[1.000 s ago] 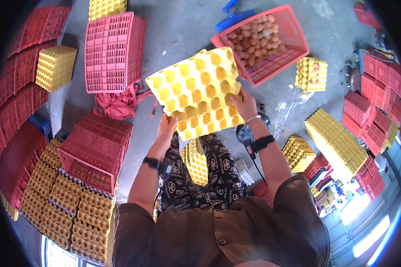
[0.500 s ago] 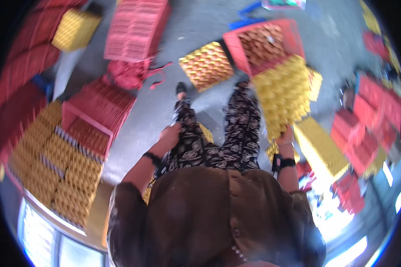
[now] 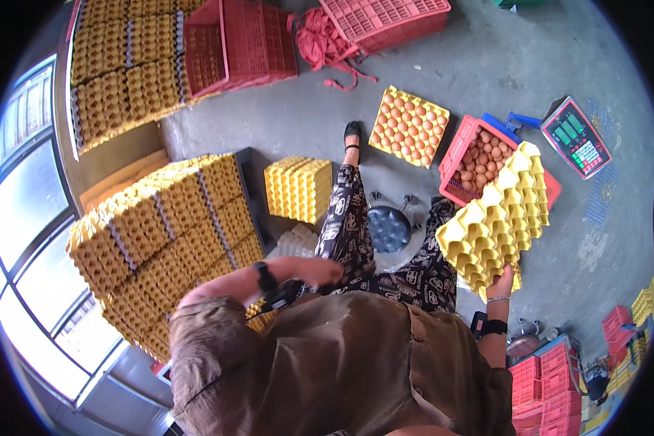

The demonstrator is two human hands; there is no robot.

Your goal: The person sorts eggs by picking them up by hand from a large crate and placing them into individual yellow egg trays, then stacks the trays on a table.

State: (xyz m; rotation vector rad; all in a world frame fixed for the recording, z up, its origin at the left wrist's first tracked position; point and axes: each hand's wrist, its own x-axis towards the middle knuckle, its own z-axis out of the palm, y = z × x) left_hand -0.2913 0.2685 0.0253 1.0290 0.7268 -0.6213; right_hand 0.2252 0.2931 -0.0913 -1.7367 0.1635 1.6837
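Note:
My right hand point(image 3: 501, 283) grips the lower edge of a yellow egg tray point(image 3: 495, 218), which is tilted and shows no eggs in its cups. The tray's upper end overlaps a red crate point(image 3: 452, 166) of loose brown eggs point(image 3: 479, 156). My left hand point(image 3: 320, 271) is beside my left thigh. It is smeared by motion, so its fingers do not show clearly. On the floor ahead sits another yellow tray point(image 3: 409, 125) filled with brown eggs. A round dark stool point(image 3: 389, 229) stands between my legs.
Tall stacks of yellow egg trays point(image 3: 174, 240) stand at left, a smaller stack point(image 3: 298, 189) nearer my legs. Red crates point(image 3: 258, 43) and a red cloth bundle point(image 3: 321, 40) lie farther off. A digital scale point(image 3: 577, 138) is at far right, more red crates point(image 3: 548, 385) at lower right.
The whole view has swung round, bringing the tray stacks at left, the stool and the scale into plain sight. My right hand keeps hold of the yellow tray; my left stays near my thigh.

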